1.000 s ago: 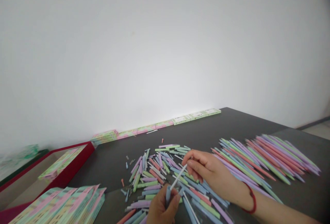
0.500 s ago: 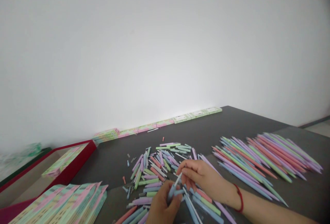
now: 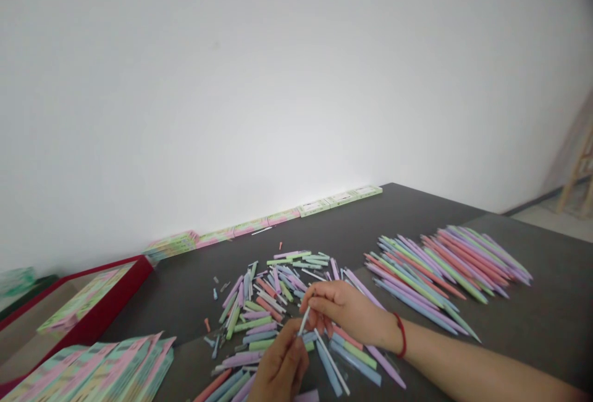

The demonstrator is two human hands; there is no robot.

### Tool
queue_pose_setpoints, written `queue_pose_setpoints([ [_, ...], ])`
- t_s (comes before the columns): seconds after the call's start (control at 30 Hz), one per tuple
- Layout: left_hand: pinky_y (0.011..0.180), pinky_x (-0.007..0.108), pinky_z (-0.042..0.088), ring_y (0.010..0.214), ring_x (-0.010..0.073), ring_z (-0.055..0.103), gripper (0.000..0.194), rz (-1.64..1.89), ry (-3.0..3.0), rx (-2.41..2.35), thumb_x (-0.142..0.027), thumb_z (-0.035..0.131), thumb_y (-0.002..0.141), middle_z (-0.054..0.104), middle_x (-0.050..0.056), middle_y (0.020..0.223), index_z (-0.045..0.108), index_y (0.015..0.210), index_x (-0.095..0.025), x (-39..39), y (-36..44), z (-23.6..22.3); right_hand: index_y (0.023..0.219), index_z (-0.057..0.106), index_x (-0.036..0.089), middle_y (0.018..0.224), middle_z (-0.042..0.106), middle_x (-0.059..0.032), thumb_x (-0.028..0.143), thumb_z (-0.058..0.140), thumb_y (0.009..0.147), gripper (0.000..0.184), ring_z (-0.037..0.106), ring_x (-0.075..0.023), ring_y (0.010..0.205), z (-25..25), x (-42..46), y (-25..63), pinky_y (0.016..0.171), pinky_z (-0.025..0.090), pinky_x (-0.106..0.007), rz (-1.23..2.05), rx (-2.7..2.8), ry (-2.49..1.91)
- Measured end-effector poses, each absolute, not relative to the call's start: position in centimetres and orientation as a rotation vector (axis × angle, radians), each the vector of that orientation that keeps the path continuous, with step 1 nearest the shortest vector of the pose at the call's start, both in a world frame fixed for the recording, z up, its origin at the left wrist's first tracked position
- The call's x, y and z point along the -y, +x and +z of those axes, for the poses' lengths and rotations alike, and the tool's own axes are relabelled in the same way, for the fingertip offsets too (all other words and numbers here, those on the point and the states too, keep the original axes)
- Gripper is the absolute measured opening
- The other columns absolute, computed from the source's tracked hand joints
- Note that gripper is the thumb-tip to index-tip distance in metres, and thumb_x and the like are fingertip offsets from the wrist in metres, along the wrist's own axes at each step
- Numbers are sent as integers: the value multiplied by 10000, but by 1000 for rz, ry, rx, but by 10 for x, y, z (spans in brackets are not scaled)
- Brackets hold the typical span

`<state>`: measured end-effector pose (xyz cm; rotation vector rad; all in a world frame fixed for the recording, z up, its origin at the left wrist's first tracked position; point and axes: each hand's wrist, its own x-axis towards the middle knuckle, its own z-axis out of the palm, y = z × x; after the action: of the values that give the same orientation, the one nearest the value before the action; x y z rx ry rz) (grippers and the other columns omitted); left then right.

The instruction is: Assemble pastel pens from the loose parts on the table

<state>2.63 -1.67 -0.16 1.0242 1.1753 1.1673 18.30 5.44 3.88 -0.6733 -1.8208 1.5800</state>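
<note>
A thin white pen refill (image 3: pixel 304 320) slants between my two hands. My left hand (image 3: pixel 281 365) is closed around its lower end, and whatever else lies inside those fingers is hidden. At the upper end, the fingertips of my right hand (image 3: pixel 347 314) pinch the refill. A red cord bracelet circles the right wrist. Under and around both hands lies a loose heap of pen parts in pastel purple, green, blue and coral, with barrels such as a purple one (image 3: pixel 386 368) and several more white refills, one of them (image 3: pixel 332 362) just below my right hand.
Pointed pastel pens (image 3: pixel 417 284) lie in rows at the right. Printed flat boxes (image 3: pixel 282 217) line the wall edge of the dark table (image 3: pixel 417 210). At left are a red-rimmed box (image 3: pixel 134 288) with packs inside and a fanned stack of printed packets (image 3: pixel 106 371).
The view has turned slightly right, so things sit further left. The blue barrel seen in my left hand before is now mostly hidden; both hands stay close together on the white refill.
</note>
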Motion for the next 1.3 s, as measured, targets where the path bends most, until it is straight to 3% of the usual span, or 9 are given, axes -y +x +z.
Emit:
queue_pose_setpoints([
  [0.17, 352, 159, 274, 411, 67, 316, 401, 1172, 1016, -1158, -586, 627, 672, 389, -63, 491, 558, 604, -197, 12, 25, 3, 915, 587, 142, 675, 595, 11, 276, 424, 877, 215, 535, -78, 503, 31, -60, 181, 482, 436, -184, 1605, 1860, -661],
  [0.27, 314, 137, 219, 354, 40, 245, 417, 1181, 974, -1158, -612, 592, 691, 349, -93, 461, 535, 659, -201, 8, 22, -2, 998, 581, 134, 728, 634, -18, 289, 298, 936, 329, 569, -94, 543, 30, -76, 182, 479, 433, -186, 1168, 2194, -894],
  [0.37, 273, 118, 153, 310, 23, 168, 410, 1210, 881, -1145, -624, 524, 743, 340, -116, 442, 520, 757, -214, 4, 17, -6, 896, 628, 134, 763, 663, -41, 236, 395, 898, 254, 601, -126, 659, 32, -98, 176, 586, 443, -213, 684, 2434, -1095],
  [0.47, 241, 109, 148, 291, 20, 144, 385, 1303, 838, -1113, -608, 484, 781, 360, -121, 442, 494, 778, -223, 1, 12, -9, 793, 660, 133, 822, 681, -77, 156, 539, 795, 123, 617, -187, 800, 32, -113, 158, 723, 443, -271, 532, 2568, -1138],
  [0.57, 223, 107, 168, 281, 20, 151, 387, 1333, 855, -1110, -608, 486, 780, 363, -123, 435, 487, 782, -221, -1, 9, -13, 815, 666, 100, 906, 673, -145, 111, 546, 799, 122, 612, -239, 894, 28, -118, 131, 771, 450, -324, 403, 2709, -1200],
  [0.8, 216, 112, 208, 267, 17, 168, 388, 1322, 913, -1097, -604, 510, 766, 363, -124, 441, 491, 776, -216, -4, 10, -22, 1146, 535, 153, 1142, 564, -79, 310, 530, 890, 300, 583, -201, 953, 25, -121, 93, 800, 499, -407, 273, 2891, -1366],
  [1.3, 235, 103, 203, 271, 11, 179, 377, 1369, 876, -1064, -586, 496, 789, 377, -117, 442, 495, 768, -209, -3, 11, -18, 1142, 538, 148, 1136, 567, -85, 301, 530, 891, 294, 584, -203, 949, 26, -135, 103, 794, 501, -401, 147, 2914, -1370],
])
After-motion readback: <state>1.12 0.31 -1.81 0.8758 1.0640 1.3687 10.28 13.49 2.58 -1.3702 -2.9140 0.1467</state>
